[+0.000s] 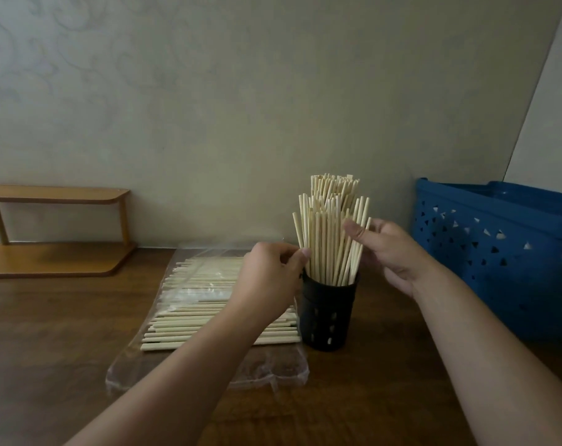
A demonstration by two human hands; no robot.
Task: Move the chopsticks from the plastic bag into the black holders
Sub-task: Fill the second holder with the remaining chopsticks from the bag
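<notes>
Centre of wooden table (64, 333): black holder (327, 312) w/ upright chopsticks (329, 243), left hand (268, 280) & right hand (385, 252) gripping them. More lie in plastic bag (208, 365) just left. Blue basket (498, 252) right, wooden shelf (54, 226) far left.

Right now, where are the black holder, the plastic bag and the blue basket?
black holder (327, 313): head view, on its perforated front wall.
plastic bag (208, 371): head view, on the clear flap nearest the camera, below the chopsticks inside.
blue basket (498, 252): head view, on its perforated side wall.

Wooden shelf (52, 230) far left, blue basket (498, 252) right.
</notes>
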